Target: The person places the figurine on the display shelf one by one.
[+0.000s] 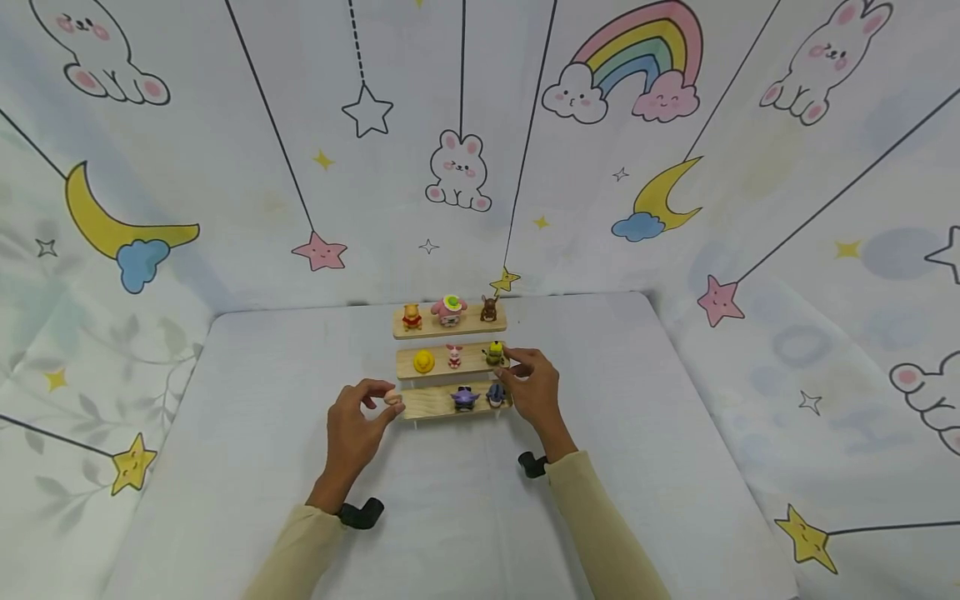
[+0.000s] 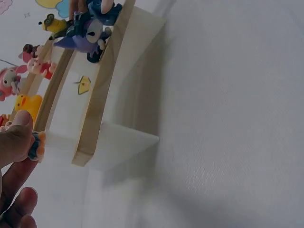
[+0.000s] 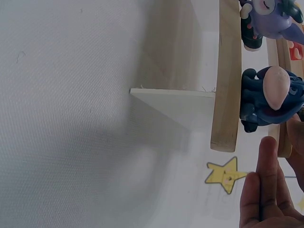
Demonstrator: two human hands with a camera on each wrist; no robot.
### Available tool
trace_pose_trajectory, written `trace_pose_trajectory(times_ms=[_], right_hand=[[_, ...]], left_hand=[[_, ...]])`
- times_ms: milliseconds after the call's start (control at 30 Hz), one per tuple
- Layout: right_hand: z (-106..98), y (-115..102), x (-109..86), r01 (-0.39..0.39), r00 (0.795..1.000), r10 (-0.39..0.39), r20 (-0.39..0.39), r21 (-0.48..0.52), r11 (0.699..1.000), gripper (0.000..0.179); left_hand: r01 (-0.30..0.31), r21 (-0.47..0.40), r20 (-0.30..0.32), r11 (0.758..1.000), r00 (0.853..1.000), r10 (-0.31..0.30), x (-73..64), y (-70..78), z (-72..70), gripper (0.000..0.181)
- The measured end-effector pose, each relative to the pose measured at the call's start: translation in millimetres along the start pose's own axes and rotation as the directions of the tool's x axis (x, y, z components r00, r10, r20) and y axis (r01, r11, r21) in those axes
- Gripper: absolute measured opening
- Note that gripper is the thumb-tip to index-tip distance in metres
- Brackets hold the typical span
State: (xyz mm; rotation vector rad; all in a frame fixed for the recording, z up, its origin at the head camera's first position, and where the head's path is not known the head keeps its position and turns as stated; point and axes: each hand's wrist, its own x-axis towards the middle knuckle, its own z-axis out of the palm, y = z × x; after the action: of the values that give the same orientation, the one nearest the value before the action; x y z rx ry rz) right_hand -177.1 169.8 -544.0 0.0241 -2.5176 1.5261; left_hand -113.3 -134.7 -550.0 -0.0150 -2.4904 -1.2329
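My left hand (image 1: 352,429) pinches a small pale figurine (image 1: 393,397) with teal and orange lower parts between thumb and forefinger. It is beside the left end of the front shelf (image 1: 427,402), and fingers cover most of it. My right hand (image 1: 534,390) is at the right end of the middle shelf (image 1: 438,371), thumb by its front edge and forefinger beside a yellow-and-green figurine (image 1: 493,353). The other fingers (image 3: 268,156) extend straight. On the front shelf stand a purple figurine (image 1: 464,398) and a blue donkey figurine (image 3: 273,97).
A yellow duck (image 2: 29,104) and a pink piglet figurine (image 1: 454,357) stand on the middle shelf. The back shelf (image 1: 450,329) holds a bear (image 1: 412,317), a pink figurine (image 1: 448,312) and a brown one (image 1: 489,309). White supports (image 2: 128,142) hold up the shelves on the white table (image 1: 285,358).
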Motion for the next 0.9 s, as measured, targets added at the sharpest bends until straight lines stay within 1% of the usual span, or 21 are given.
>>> trace_pose_trajectory(times_ms=[100,200,333,400,633,900], right_hand=[[0,-1,-0.3,-0.002,1.000,0.002,0.000,0.000,1.000,0.042],[-1,-2,-0.9,-0.005,1.000,0.005,0.000,-0.002,1.000,0.042],[-1,-2,-0.9,-0.009,1.000,0.009,0.000,-0.005,1.000,0.041],[-1,-2,-0.5,-0.008,1.000,0.008,0.000,-0.006,1.000,0.041],[0,-2,-0.5,-0.008,1.000,0.008,0.001,0.000,1.000,0.041],[-1,-3,-1.2,-0.019,1.000,0.019,0.009,0.004,1.000,0.040]], left_hand=[[-0.015,-0.025,0.006,1.000,1.000,0.015,2.1,5.1,7.8,0.037],[-0.010,-0.041,0.018,0.999,1.000,0.011,3.4,8.8,15.5,0.037],[-0.003,-0.046,0.036,0.999,0.999,0.004,5.0,12.2,24.3,0.035],[-0.010,-0.042,0.040,0.999,0.999,0.011,5.5,12.7,27.8,0.034],[-0.022,-0.019,0.051,1.000,0.998,0.023,4.9,10.6,35.6,0.033],[0.001,-0.002,0.090,1.000,0.996,-0.001,4.3,7.1,40.7,0.033]])
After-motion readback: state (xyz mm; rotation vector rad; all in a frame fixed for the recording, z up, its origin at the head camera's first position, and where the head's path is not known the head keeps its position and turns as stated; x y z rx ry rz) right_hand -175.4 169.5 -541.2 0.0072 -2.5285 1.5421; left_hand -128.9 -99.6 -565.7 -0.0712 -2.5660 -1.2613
